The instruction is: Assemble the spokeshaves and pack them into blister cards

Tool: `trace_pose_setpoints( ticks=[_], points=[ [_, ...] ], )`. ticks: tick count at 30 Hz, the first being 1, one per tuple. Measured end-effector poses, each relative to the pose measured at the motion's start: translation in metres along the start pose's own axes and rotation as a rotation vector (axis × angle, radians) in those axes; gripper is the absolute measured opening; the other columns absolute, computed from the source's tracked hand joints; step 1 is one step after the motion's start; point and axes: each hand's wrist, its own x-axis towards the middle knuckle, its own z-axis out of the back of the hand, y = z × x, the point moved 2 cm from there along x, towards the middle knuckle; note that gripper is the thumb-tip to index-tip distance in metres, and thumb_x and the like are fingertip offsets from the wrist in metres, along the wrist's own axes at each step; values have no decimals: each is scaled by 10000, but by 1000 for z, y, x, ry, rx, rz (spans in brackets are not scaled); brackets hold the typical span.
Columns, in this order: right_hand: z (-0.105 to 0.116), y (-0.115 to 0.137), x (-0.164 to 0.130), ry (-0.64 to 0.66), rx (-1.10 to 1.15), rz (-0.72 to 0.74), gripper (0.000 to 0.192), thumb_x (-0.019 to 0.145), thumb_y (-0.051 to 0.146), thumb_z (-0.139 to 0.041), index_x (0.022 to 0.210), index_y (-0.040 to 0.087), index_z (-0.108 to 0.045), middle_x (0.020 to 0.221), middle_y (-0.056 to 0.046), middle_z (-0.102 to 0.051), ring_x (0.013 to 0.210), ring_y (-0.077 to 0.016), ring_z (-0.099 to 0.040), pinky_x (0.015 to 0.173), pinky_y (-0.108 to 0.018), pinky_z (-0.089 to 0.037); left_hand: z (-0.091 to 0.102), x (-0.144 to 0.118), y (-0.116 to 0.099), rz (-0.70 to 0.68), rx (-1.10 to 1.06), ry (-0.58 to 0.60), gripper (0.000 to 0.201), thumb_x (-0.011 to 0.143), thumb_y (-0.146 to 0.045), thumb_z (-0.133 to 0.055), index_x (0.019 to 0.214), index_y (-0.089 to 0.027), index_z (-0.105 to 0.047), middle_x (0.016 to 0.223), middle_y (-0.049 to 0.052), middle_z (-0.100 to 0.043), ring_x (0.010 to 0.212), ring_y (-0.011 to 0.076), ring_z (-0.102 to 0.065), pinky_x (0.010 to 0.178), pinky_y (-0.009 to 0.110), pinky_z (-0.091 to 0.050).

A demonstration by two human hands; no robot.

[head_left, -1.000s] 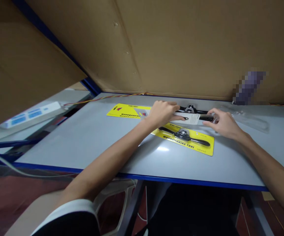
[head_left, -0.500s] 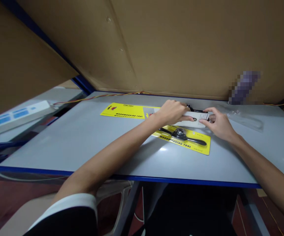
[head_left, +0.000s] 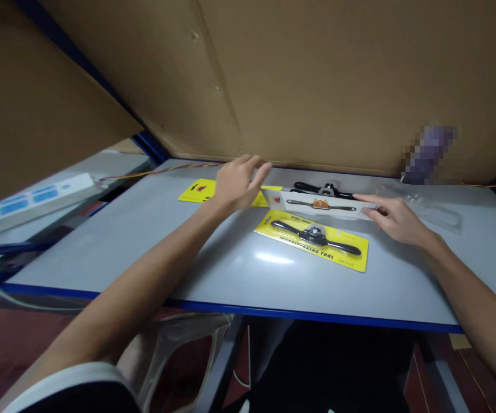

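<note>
My left hand [head_left: 237,182] hovers open over a yellow backing card [head_left: 196,190] lying flat at the back left of the grey table [head_left: 144,246]. My right hand [head_left: 396,219] rests its fingertips on the right end of a white printed card [head_left: 316,205], which shows a picture of a spokeshave. A loose black spokeshave [head_left: 323,189] lies just behind that card. In front of it lies a packaged black spokeshave on a yellow card [head_left: 312,238] marked "woodworking tool".
A clear plastic blister [head_left: 432,209] lies at the back right. Cardboard walls [head_left: 316,80] close off the back and left. A white power strip [head_left: 36,197] sits on the neighbouring surface at left. An orange wire [head_left: 166,170] runs along the table's back edge.
My left hand has let go of the white card and swung left toward the yellow backing card. The white card now lies uncovered, and my right hand still touches its right end.
</note>
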Motion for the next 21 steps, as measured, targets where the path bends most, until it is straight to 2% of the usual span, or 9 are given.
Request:
trace_pose_setpoints(
  ticks=[3, 5, 9, 12, 16, 19, 21],
  points=[
    [6, 13, -2, 5, -159, 142, 477, 986, 454, -587, 1373, 235, -758, 979, -72, -832, 622, -189, -617, 652, -362, -483, -17, -9, 53, 109, 40, 126, 675, 1079, -547, -191, 1355, -167, -676, 1377, 180, -679, 1294, 361, -593, 1056, 478, -450],
    [4, 17, -2, 13, -179, 150, 488, 967, 484, -594, 1348, 237, -772, 990, -73, -833, 655, -203, -640, 659, -370, -492, -29, -13, 70, 76, 38, 216, 692, 1065, -572, -212, 1457, -169, -615, 1484, 193, -624, 1377, 386, -543, 1115, 535, -414],
    [-5, 18, 0, -73, -194, 81, 429, 951, 450, -595, 1284, 263, -791, 988, -65, -830, 716, -234, -675, 686, -406, -537, -46, -13, 75, -36, -6, 312, 723, 1027, -632, -304, 1555, -191, -529, 1569, 206, -551, 1417, 411, -512, 1153, 601, -375],
    [-6, 21, -2, -167, -245, 126, 396, 979, 434, -563, 1264, 281, -792, 1010, -76, -828, 806, -266, -713, 773, -451, -563, -51, -9, 75, -49, -33, 309, 725, 1009, -646, -365, 1548, -191, -532, 1546, 208, -564, 1399, 411, -514, 1154, 602, -378],
    [-6, 33, -5, -93, -365, 257, 312, 967, 413, -596, 1147, 290, -820, 830, -77, -790, 747, -273, -692, 777, -459, -540, -53, -7, 79, -63, -99, 265, 740, 999, -639, -374, 1527, -153, -558, 1465, 211, -600, 1351, 381, -526, 1155, 547, -395],
    [-9, 42, -7, -34, -416, 352, 263, 974, 346, -588, 1073, 298, -827, 852, -75, -796, 752, -256, -694, 764, -433, -534, -55, -6, 82, -60, -156, 236, 757, 972, -657, -416, 1512, -154, -582, 1387, 191, -633, 1304, 353, -522, 1153, 500, -399],
    [-14, 45, -8, -34, -446, 396, 323, 994, 264, -524, 1105, 295, -825, 835, -67, -791, 757, -243, -696, 754, -411, -536, -57, -6, 83, -46, -175, 224, 750, 964, -657, -444, 1501, -156, -596, 1290, 173, -663, 1251, 343, -524, 1139, 493, -405]
  ],
)
